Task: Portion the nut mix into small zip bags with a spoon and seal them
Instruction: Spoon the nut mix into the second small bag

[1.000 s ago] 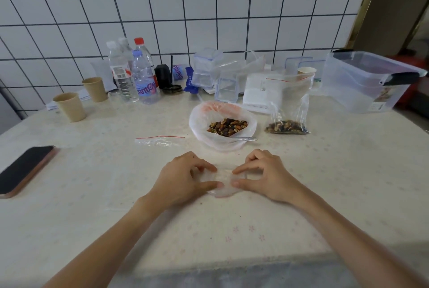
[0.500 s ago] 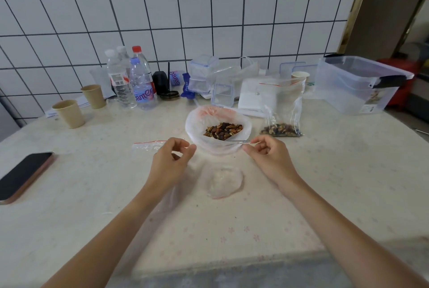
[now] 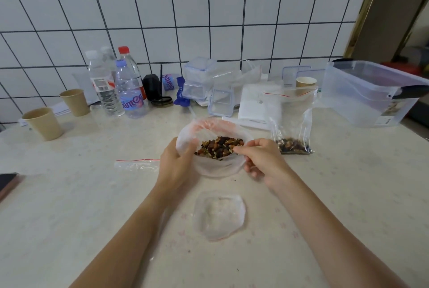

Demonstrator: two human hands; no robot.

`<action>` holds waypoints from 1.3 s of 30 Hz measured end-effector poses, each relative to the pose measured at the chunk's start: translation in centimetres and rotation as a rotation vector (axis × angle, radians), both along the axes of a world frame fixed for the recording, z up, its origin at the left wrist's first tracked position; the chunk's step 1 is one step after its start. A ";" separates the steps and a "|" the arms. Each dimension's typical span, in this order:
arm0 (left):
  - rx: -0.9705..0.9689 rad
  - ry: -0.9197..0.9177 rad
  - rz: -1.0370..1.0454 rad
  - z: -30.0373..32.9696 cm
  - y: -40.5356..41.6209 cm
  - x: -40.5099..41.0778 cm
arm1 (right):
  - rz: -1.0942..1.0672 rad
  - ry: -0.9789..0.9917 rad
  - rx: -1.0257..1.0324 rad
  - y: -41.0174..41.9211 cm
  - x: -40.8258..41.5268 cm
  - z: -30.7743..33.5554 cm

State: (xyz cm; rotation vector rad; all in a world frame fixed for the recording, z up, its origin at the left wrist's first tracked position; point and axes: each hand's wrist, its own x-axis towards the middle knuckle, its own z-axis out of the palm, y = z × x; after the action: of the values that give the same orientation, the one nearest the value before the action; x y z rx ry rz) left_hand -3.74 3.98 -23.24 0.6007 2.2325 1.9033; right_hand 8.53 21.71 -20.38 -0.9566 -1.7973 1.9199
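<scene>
The nut mix (image 3: 219, 148) sat in its bag; left hand (image 3: 176, 167) gripped the bag's left rim, right hand (image 3: 262, 160) pinched at its right edge (spoon unseen), nearer.

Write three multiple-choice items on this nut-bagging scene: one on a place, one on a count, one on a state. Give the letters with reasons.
1. Where is the upright clear zip bag with nuts at its bottom?
A. right of the nut bowl
B. beside the phone
C. at the near table edge

2. How many tan paper cups stand at far left?
A. one
B. two
C. four

3. What is the left hand doing?
A. lying flat on the table
B. lifting a bottle
C. gripping the rim of the white plastic-lined bowl of nut mix

Answers: 1 A, it stands just right of the bowl. 2 B, a nearer cup and a farther cup. 3 C, its fingers curl round the left rim.
</scene>
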 end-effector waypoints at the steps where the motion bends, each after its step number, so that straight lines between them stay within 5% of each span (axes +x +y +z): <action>1: 0.026 0.018 -0.020 -0.4 0.0 0.0 | 0.010 0.062 -0.037 0.2 -0.1 0.1; 9: 0.163 0.073 -0.119 -0.9 0.8 0.0 | 0.243 0.260 -0.030 -2.0 -1.1 0.3; 16: 0.182 0.109 -0.116 -0.4 0.7 0.7 | 0.096 0.261 0.245 -1.3 0.0 0.5; 24: 0.076 0.130 -0.070 -0.3 0.7 0.9 | -0.008 0.235 0.811 -0.7 0.5 0.6; 33: 0.118 0.155 -0.099 -0.3 0.7 0.9 | 0.056 0.190 0.780 -0.6 -0.5 0.0; 39: 0.134 0.202 -0.132 0.2 0.7 1.3 | 0.093 0.190 0.331 -0.6 -1.1 -0.9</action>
State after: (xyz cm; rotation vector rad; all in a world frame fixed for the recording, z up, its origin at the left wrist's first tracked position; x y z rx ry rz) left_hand -2.48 4.69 -23.05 0.9760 2.1269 2.0160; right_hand 7.43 21.12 -21.24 -0.5695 -1.9892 1.6287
